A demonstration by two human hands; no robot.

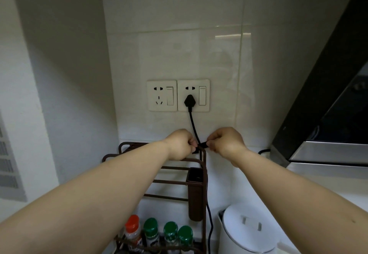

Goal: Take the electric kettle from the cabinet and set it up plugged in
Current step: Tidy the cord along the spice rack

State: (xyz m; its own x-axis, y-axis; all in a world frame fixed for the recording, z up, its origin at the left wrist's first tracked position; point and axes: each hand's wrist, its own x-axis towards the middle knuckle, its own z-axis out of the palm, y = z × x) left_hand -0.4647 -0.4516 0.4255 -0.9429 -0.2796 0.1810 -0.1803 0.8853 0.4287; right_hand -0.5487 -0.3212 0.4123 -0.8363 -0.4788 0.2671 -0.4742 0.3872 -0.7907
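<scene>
Head view: black plug (189,100) sitting in right wall socket (193,95). Cord (194,128) running down from plug, passing between both hands. Left hand (180,144) and right hand (225,141) just below socket, fingers curled, pinching dark strap (203,145) around cord. White kettle (249,231) standing on table (294,190), well below socket, right of brown rack (159,169). Spice bottles (159,231) standing in rack, below-left of socket.

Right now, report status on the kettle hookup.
Left hand and right hand both pinching the black power cord over the brown wire rack. Black plug seated in right wall socket. White electric kettle on counter. Nothing blocking.
</scene>
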